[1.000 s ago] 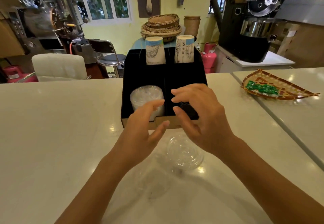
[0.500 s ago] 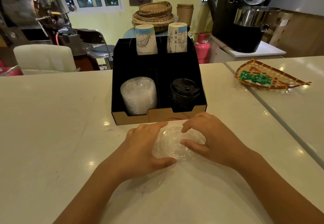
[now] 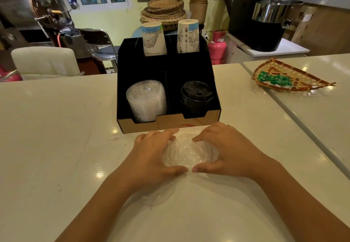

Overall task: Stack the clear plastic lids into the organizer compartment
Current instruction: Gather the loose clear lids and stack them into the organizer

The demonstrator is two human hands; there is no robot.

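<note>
Left hand (image 3: 151, 158) and right hand (image 3: 227, 152) cupped around a clear lid (image 3: 187, 151) — thumbs nearly meeting, just before the organizer (image 3: 140, 126), another lid (image 3: 157, 196) under the left wrist, counter (image 3: 47, 147) near edge.

White surface (image 3: 56, 128) bore a woven tray (image 3: 303, 84) of green packets (image 3: 274, 79) at its right. Behind the surface stood a pink gas cylinder (image 3: 217, 47), stacked baskets (image 3: 164, 10) and a white chair (image 3: 45, 61).
</note>
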